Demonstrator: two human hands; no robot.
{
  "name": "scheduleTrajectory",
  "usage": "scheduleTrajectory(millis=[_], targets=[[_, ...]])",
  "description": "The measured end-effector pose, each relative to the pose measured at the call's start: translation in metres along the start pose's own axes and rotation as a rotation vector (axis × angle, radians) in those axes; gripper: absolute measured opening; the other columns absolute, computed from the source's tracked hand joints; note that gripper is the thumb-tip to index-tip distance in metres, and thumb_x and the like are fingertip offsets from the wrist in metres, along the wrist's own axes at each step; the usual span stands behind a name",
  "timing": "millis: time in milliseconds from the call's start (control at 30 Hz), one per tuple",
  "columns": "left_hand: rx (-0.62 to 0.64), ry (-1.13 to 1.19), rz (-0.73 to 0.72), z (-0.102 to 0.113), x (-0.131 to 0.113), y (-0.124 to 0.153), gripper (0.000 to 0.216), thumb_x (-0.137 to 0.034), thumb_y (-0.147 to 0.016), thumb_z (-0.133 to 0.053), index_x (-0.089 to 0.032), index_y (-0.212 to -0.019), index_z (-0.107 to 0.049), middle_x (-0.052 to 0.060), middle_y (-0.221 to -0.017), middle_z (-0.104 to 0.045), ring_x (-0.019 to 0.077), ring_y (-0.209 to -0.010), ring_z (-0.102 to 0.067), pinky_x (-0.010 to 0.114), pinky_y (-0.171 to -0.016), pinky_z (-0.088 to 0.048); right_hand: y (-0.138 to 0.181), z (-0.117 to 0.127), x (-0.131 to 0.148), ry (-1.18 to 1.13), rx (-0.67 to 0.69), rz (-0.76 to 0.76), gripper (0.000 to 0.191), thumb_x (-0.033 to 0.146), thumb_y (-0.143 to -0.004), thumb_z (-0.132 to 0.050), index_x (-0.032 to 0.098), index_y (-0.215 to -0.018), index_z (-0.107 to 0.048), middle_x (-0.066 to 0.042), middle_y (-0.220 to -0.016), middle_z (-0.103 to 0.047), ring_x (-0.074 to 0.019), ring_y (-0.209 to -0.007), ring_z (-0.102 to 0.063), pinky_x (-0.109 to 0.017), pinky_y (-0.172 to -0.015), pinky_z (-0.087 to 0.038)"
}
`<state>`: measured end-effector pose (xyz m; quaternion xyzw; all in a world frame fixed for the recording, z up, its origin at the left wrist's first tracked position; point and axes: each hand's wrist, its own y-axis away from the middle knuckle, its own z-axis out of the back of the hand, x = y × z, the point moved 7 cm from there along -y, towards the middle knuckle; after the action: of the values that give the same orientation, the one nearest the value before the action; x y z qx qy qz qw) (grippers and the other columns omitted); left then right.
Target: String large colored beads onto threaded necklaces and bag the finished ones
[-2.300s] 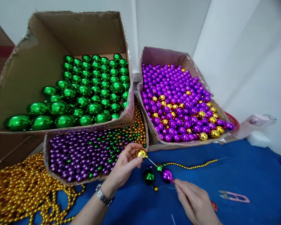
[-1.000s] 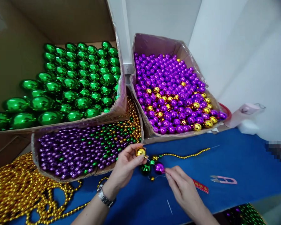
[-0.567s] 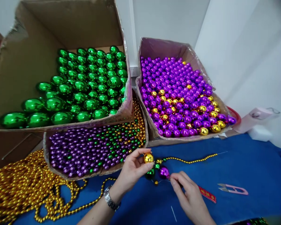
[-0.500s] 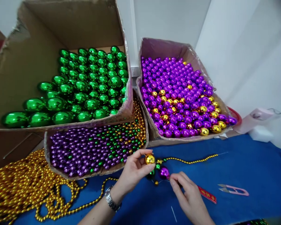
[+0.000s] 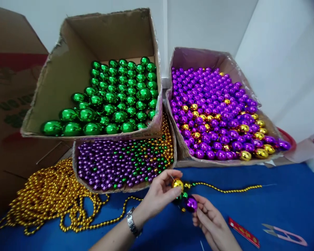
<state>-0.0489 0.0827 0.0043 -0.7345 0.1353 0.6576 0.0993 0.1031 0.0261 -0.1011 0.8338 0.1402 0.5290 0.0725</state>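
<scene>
My left hand (image 5: pixel 159 193), with a metal watch on the wrist, pinches a large shiny gold bead (image 5: pixel 178 183) between thumb and fingers. Close below it hangs a cluster with small green beads (image 5: pixel 185 195) and a large purple bead (image 5: pixel 191 204). The thumb and fingers of my right hand (image 5: pixel 210 218) close on the purple bead's right edge. From the cluster a gold bead strand (image 5: pixel 225 190) runs right over the blue cloth (image 5: pixel 151 233), ending in a thin pale thread or wire. A dark green bead is mostly hidden behind my left fingers.
At the back stand cardboard boxes of green balls (image 5: pixel 120 116) and of purple and gold balls (image 5: pixel 211 101). A lower box holds small purple, green and gold beads (image 5: pixel 107 160). Gold bead strands (image 5: pixel 49 191) pile up at left. Pink thread snips (image 5: pixel 285 234) and a red packet (image 5: pixel 243 232) lie at right.
The view has shifted, so everything sits further right. My right fingers have come closer round the purple bead. My left hand keeps its hold on the gold bead.
</scene>
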Motion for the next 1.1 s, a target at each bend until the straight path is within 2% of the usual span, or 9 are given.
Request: scheduleTrajectory(millis=[133,300,400,600,700,867,967,1033,1100], targets=[[-0.148,-0.259,-0.087,0.042,-0.018,-0.007,0.027,-0.032,-0.082,-0.06,-0.018,-0.105,-0.062,0.008,-0.102,-0.065,0.0205,-0.092,-0.06,0.032,-0.081,-0.047,0.003,0.003,0.008,-0.014,-0.004,-0.001,0.039,0.045,-0.078,-0.068,0.025,-0.111,-0.062,-0.003,-0.084,-0.06,-0.0135,-0.066,-0.055,-0.027,-0.062,-0.047],[-0.33,-0.856,-0.252,0.098,-0.035,-0.024,0.024,-0.031,-0.087,-0.051,-0.021,-0.106,-0.063,0.007,-0.103,-0.067,0.0229,-0.092,-0.061,0.034,-0.083,-0.045,0.005,0.01,0.015,-0.049,-0.011,0.027,0.037,0.043,-0.078,-0.068,0.026,-0.11,-0.064,-0.004,-0.082,-0.061,-0.0151,-0.066,-0.056,-0.029,-0.061,-0.048],[-0.277,-1.021,-0.245,0.103,-0.027,-0.046,0.023,-0.027,-0.084,-0.054,-0.021,-0.104,-0.065,0.009,-0.102,-0.066,0.0262,-0.096,-0.058,0.039,-0.089,-0.04,0.004,0.009,0.015,-0.092,-0.008,0.022,0.036,0.04,-0.078,-0.069,0.026,-0.11,-0.064,-0.004,-0.083,-0.061,-0.0144,-0.067,-0.056,-0.028,-0.062,-0.047],[-0.157,-1.047,-0.206,0.082,-0.004,-0.081,0.02,-0.005,-0.076,-0.053,-0.018,-0.081,-0.067,0.012,-0.089,-0.064,0.0287,-0.101,-0.052,0.042,-0.089,-0.039,0.004,0.005,0.015,-0.133,0.002,0.021,0.032,0.038,-0.079,-0.069,0.025,-0.108,-0.064,-0.003,-0.084,-0.059,-0.0116,-0.066,-0.054,-0.024,-0.06,-0.045],[-0.157,-0.99,-0.193,0.079,-0.005,-0.084,0.02,-0.003,-0.075,-0.053,-0.017,-0.083,-0.065,0.012,-0.092,-0.062,0.0279,-0.1,-0.054,0.042,-0.09,-0.04,0.006,0.007,0.014,-0.138,0.004,0.021,0.033,0.039,-0.079,-0.069,0.025,-0.109,-0.064,-0.002,-0.082,-0.058,-0.0113,-0.067,-0.054,-0.024,-0.061,-0.044],[-0.179,-0.776,-0.15,0.074,-0.014,-0.07,0.024,-0.025,-0.089,-0.046,-0.015,-0.108,-0.058,0.012,-0.1,-0.064,0.0218,-0.09,-0.063,0.035,-0.081,-0.05,0.005,0.008,0.016,-0.098,-0.058,0.009,0.035,0.04,-0.08,-0.068,0.024,-0.111,-0.063,-0.001,-0.08,-0.056,-0.0122,-0.07,-0.053,-0.024,-0.065,-0.044],[-0.163,-0.334,-0.037,0.064,-0.011,-0.055,0.027,-0.03,-0.091,-0.047,-0.014,-0.111,-0.056,0.01,-0.099,-0.066,0.0175,-0.086,-0.066,0.029,-0.077,-0.054,0.003,0.007,0.019,-0.064,-0.077,0.025,0.036,0.04,-0.08,-0.068,0.024,-0.111,-0.062,-0.001,-0.079,-0.055,-0.0122,-0.071,-0.052,-0.024,-0.065,-0.043],[-0.171,0.057,0.071,0.056,-0.004,-0.046,0.023,-0.026,-0.086,-0.057,-0.014,-0.105,-0.06,0.009,-0.097,-0.066,0.0153,-0.083,-0.066,0.025,-0.076,-0.054,0.001,0.007,0.02,-0.047,-0.08,0.046,0.036,0.04,-0.081,-0.067,0.024,-0.112,-0.062,0.0,-0.079,-0.055,-0.0122,-0.071,-0.052,-0.023,-0.065,-0.043],[-0.177,0.288,0.137,0.048,0.0,-0.04,0.019,-0.022,-0.081,-0.064,-0.013,-0.099,-0.063,0.007,-0.092,-0.066,0.0132,-0.078,-0.066,0.022,-0.072,-0.054,0.001,0.008,0.021,-0.035,-0.09,0.059,0.036,0.039,-0.081,-0.067,0.023,-0.113,-0.061,-0.001,-0.079,-0.055,-0.0122,-0.071,-0.052,-0.023,-0.065,-0.043]])
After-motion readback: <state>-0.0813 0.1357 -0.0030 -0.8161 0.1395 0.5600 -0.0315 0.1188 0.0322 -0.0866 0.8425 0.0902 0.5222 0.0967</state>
